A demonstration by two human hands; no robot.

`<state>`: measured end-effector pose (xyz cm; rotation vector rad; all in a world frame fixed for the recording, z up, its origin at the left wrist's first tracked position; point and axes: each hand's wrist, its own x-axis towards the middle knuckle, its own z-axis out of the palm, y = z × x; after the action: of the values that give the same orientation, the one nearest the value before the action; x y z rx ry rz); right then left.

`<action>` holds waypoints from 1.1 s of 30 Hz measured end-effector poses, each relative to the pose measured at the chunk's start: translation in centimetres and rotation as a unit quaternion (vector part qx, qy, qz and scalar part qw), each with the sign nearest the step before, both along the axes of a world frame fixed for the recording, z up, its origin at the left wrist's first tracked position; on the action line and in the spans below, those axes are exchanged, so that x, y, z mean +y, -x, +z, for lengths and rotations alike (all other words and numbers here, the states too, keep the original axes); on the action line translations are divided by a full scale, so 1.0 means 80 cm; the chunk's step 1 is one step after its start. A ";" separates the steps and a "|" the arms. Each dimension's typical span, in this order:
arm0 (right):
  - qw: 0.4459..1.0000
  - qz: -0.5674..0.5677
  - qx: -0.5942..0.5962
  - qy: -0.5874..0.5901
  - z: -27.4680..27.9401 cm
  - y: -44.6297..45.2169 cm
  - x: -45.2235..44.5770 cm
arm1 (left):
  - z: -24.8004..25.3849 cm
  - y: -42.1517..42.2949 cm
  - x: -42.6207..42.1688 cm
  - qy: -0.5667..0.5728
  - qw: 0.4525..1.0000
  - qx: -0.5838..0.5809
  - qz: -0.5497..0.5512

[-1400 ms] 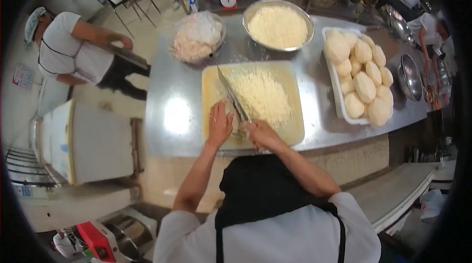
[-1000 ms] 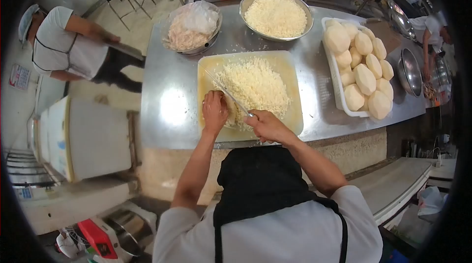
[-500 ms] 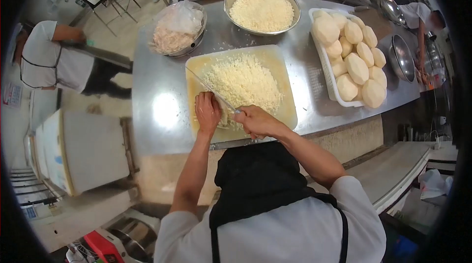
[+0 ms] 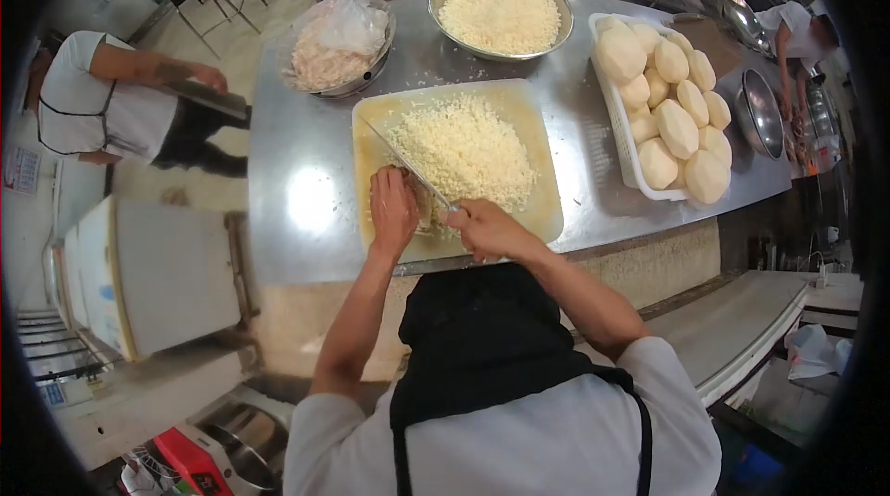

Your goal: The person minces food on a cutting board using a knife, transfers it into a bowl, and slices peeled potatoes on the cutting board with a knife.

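Note:
My right hand (image 4: 491,229) is wrapped round the handle of a long kitchen knife (image 4: 413,171). The blade slants up and left over the cutting board (image 4: 373,112), beside the fingers of my left hand (image 4: 395,206). Those fingers are bent and press on a partly cut piece of pale root vegetable (image 4: 425,215), mostly hidden by hand and blade. A wide heap of finely chopped pale vegetable (image 4: 468,148) covers the middle of the board, just beyond the knife.
At the back of the metal table (image 4: 306,153) stand a bowl of pinkish minced food (image 4: 320,65) under plastic and a steel bowl (image 4: 501,55) of chopped vegetable. A white basket (image 4: 613,120) holds peeled roots, with an upturned-edge steel bowl (image 4: 762,116) beside it. A co-worker (image 4: 111,107) stands left.
The knife and both hands have shifted only slightly at the board. The co-worker's forearm on the left has risen and reaches further right. The whole view has tilted a little.

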<state>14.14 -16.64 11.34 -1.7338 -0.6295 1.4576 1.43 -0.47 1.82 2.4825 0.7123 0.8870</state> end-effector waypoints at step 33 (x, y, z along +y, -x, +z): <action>0.989 -0.126 0.073 -0.010 -0.007 0.076 -0.007 | -0.017 0.004 -0.007 -0.016 0.997 0.076 -0.005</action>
<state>8.06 -17.19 10.81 -1.6091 -0.3332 1.3786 1.08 -1.04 0.43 2.6015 0.7389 0.7157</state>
